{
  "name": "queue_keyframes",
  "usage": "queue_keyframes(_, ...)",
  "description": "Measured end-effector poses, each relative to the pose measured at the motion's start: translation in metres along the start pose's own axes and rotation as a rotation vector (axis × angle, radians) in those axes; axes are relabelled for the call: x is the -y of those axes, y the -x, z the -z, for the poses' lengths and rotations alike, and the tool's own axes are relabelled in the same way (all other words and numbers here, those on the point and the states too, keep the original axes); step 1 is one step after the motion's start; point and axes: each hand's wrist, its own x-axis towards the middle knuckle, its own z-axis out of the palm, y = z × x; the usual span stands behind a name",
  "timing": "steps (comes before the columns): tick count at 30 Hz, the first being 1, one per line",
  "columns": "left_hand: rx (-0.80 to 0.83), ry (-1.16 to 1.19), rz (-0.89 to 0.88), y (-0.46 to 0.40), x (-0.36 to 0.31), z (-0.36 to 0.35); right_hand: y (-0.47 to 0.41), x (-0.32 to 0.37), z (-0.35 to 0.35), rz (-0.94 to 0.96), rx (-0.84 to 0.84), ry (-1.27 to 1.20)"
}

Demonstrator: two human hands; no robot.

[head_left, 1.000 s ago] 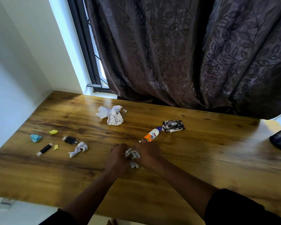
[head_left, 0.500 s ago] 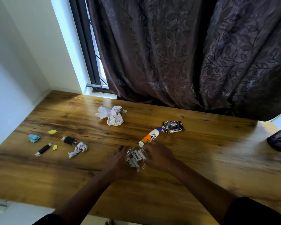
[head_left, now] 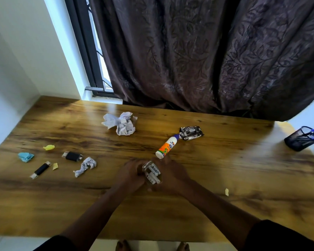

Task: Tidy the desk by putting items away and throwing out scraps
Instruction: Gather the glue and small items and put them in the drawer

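Note:
My left hand (head_left: 130,173) and my right hand (head_left: 172,173) both grip a small clear plastic case (head_left: 152,172) with white sticks inside, held just above the wooden desk (head_left: 225,163) near its middle. A glue bottle (head_left: 166,146) with an orange label lies just beyond my right hand. A crumpled black-and-white wrapper (head_left: 191,132) touches the bottle's purple cap. A large crumpled white paper (head_left: 121,123) lies further back. At the left lie a smaller paper scrap (head_left: 85,166), two black USB sticks (head_left: 72,156) (head_left: 40,169), a blue scrap (head_left: 25,157) and yellow scraps (head_left: 48,147).
A black mesh pen holder (head_left: 300,140) with blue pens stands at the desk's right edge. A small yellow scrap (head_left: 226,192) lies right of my right forearm. A dark curtain (head_left: 198,57) hangs behind the desk. A white wall borders the left side.
My hands have shifted slightly apart and back together around the clear case, exposing the white sticks inside. The view has tilted slightly, bringing the pen holder more into view.

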Motion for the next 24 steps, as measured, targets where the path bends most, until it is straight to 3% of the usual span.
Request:
queue_keyframes(10, 0.095, -0.095, 0.06, 0.011, 0.001, 0.007, 0.005, 0.024, 0.0, -0.122, 0.035, 0.053)
queue_keyframes(17, 0.055, -0.167, 0.04, 0.04, -0.015, 0.008, 0.019, 0.031, 0.003, -0.075, 0.051, 0.079)
queue_keyframes(24, 0.06, -0.158, 0.208, 0.073, -0.019, 0.003, 0.04, 0.033, -0.002, -0.044, 0.062, 0.025)
